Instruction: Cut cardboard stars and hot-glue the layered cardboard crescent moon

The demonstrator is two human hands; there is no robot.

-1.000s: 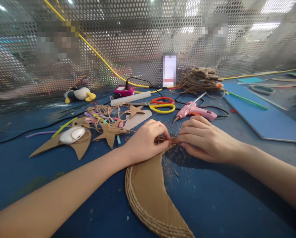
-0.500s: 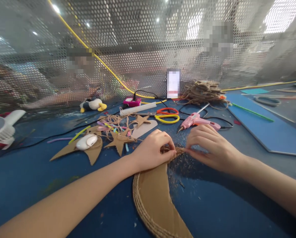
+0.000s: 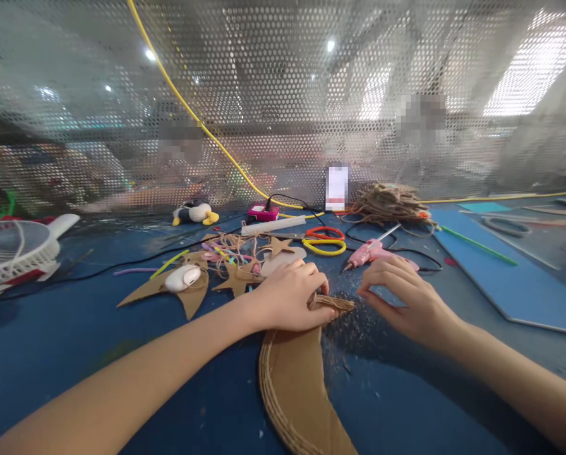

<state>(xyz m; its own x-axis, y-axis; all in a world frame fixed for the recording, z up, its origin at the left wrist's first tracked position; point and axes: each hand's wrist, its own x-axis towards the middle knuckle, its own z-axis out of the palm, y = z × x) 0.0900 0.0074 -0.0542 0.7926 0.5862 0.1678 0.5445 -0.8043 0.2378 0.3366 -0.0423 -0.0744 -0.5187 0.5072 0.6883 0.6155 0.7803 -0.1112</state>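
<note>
My left hand (image 3: 295,294) is closed round the upper end of a brown cardboard crescent (image 3: 297,373). The crescent has a thick, ridged edge of stacked layers and curves down out of the picture. Its narrow, rough tip (image 3: 342,304) sticks out to the right past my left thumb. Just right of that tip, and apart from it, hovers my right hand (image 3: 401,294), thumb and forefinger pinched together. Anything between those fingertips is too small to make out. Small brown scraps (image 3: 354,328) lie scattered on the blue table (image 3: 192,385) below the tip.
Behind my right hand lies a pink glue gun (image 3: 366,253). Scissors with red and yellow handles (image 3: 325,246), cardboard stars (image 3: 238,277), a white case (image 3: 182,277) and a twine bundle (image 3: 390,203) lie farther back. A fan (image 3: 18,253) is at left; a blue board (image 3: 505,272) at right.
My right hand has drawn away to the right from the crescent's tip, leaving a gap. My left hand keeps its hold. The camera view has tilted up slightly.
</note>
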